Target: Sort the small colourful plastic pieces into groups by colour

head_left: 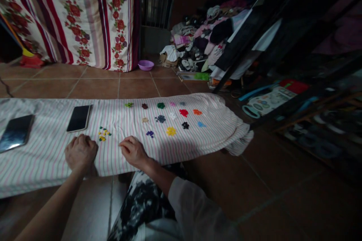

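Note:
My left hand rests curled on the striped cloth, just below a phone. Its fingers are folded under, so anything in them is hidden. To its right, my right hand is closed with thumb and forefinger pressed together; whatever is in that pinch, if anything, is too small to make out. Between and above the two hands lies a loose group of small yellow and green pieces. Right of my right hand are a small purple pile and a yellow pile.
Several more colour-sorted piles, such as red, black and dark green, dot the cloth-covered table. A dark tablet-like device lies far left. Beyond are a purple basin and heaped clothes.

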Motion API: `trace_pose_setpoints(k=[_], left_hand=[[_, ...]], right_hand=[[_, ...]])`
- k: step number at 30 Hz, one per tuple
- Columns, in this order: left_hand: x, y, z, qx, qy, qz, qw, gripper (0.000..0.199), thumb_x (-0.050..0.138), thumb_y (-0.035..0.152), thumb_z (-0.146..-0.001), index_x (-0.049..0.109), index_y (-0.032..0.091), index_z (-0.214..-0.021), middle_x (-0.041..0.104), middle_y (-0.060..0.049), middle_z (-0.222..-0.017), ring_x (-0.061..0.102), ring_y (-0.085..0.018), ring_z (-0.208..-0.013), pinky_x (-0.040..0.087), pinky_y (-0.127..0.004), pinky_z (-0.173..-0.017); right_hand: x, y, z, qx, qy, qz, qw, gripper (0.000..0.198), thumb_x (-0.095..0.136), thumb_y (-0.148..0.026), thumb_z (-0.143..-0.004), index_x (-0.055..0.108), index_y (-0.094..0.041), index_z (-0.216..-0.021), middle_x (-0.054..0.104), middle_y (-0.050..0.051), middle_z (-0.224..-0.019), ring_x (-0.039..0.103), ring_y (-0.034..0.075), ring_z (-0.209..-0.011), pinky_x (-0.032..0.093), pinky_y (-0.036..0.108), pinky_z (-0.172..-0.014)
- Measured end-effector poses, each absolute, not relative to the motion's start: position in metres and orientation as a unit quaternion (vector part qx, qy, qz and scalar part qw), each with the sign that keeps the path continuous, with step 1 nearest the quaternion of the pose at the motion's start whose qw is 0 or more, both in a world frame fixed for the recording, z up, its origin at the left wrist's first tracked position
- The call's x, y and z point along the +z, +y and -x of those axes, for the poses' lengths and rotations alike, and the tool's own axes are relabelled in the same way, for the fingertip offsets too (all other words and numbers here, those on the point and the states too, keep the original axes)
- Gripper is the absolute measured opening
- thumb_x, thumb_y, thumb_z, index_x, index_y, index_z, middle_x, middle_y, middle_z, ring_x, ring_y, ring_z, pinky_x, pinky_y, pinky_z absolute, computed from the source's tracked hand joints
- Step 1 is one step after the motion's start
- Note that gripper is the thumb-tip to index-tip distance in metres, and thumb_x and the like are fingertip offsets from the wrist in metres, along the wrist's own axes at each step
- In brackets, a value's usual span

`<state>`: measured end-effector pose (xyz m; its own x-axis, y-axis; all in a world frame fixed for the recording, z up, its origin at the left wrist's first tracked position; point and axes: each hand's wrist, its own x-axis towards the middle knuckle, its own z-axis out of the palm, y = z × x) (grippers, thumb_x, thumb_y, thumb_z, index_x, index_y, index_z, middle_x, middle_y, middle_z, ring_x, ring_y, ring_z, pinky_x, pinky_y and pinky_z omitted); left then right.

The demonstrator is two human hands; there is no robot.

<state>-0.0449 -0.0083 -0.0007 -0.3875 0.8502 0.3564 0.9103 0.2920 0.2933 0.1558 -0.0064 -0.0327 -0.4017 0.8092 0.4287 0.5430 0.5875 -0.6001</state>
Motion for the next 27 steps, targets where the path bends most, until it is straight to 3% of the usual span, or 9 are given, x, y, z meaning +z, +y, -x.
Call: trace_pose_setpoints(k=[9, 16, 22, 27], left_hand=[[0.001, -0.009, 0.045, -0.205, -0.806, 0.552, 0.061, 0.021, 0.038, 0.026, -0.084, 0.056, 0.015, -0.087, 0.064, -0.019, -0.095, 0.058, -0.033, -0.103, 0.040, -0.045, -0.084], [0.001, -0.010, 0.045, -0.196, -0.805, 0.555, 0.073, 0.022, 0.037, 0.025, -0.085, 0.056, 0.014, -0.087, 0.064, -0.017, -0.091, 0.058, -0.030, -0.099, 0.039, -0.041, -0.081], [0.005, -0.011, 0.043, -0.182, -0.812, 0.551, 0.062, 0.024, 0.038, 0.025, -0.083, 0.057, 0.012, -0.090, 0.063, -0.018, -0.093, 0.057, -0.030, -0.098, 0.038, -0.040, -0.081], [0.004, -0.009, 0.043, -0.178, -0.816, 0.547, 0.061, 0.027, 0.041, 0.025, -0.081, 0.059, 0.010, -0.092, 0.064, -0.018, -0.094, 0.057, -0.029, -0.098, 0.038, -0.040, -0.083]], right_hand=[[-0.027, -0.019, -0.232, 0.175, -0.740, 0.486, 0.430, 0.021, 0.050, -0.020, -0.090, 0.067, -0.024, -0.100, 0.062, 0.005, -0.099, 0.060, 0.016, -0.095, 0.049, 0.029, -0.086], [-0.023, 0.006, -0.304, 0.105, -0.653, 0.568, 0.489, 0.032, 0.041, -0.021, -0.089, 0.067, -0.020, -0.107, 0.064, 0.010, -0.102, 0.060, 0.020, -0.097, 0.050, 0.034, -0.089], [-0.037, 0.024, -0.337, 0.091, -0.626, 0.601, 0.489, 0.035, 0.045, -0.025, -0.085, 0.064, -0.019, -0.113, 0.070, 0.008, -0.096, 0.062, 0.020, -0.088, 0.053, 0.036, -0.080], [-0.044, 0.029, -0.339, 0.092, -0.637, 0.602, 0.472, 0.034, 0.045, -0.024, -0.084, 0.065, -0.020, -0.111, 0.071, 0.007, -0.094, 0.061, 0.021, -0.091, 0.052, 0.038, -0.085]])
